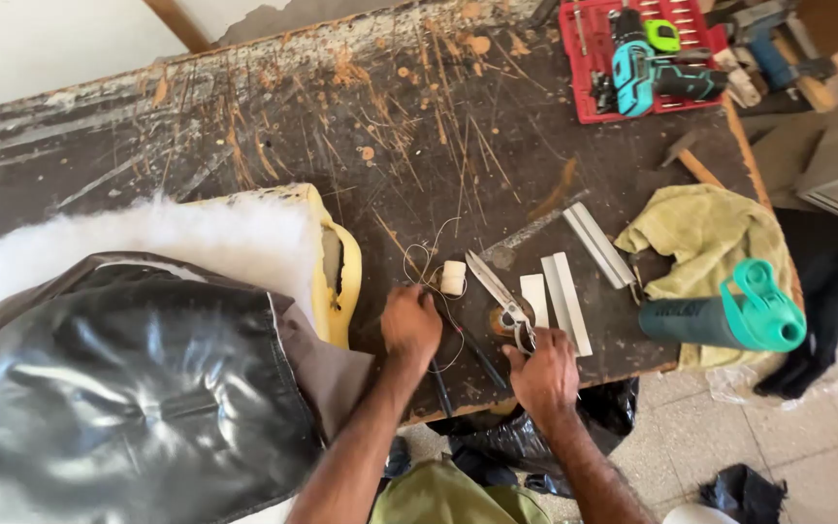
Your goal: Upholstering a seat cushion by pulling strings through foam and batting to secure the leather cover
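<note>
Scissors (499, 289) on scarred workbench (244, 126), right hand (543, 374) closed over handles.
Rigid steel, sharp-tipped, probably light; grip by loops. Left hand (410, 323) rests curled beside thread spool (452, 278), pinch unclear.

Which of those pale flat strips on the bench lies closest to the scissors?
The shortest strip, leftmost of the group, right beside the scissors that the right hand holds. The longer strips lie farther right.

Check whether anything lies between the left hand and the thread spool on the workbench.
Nothing solid does. The left hand rests just short of the white thread spool, with only loose thread on the bench between them. The scissors, at the right hand, lie off to the spool's other side.
</note>
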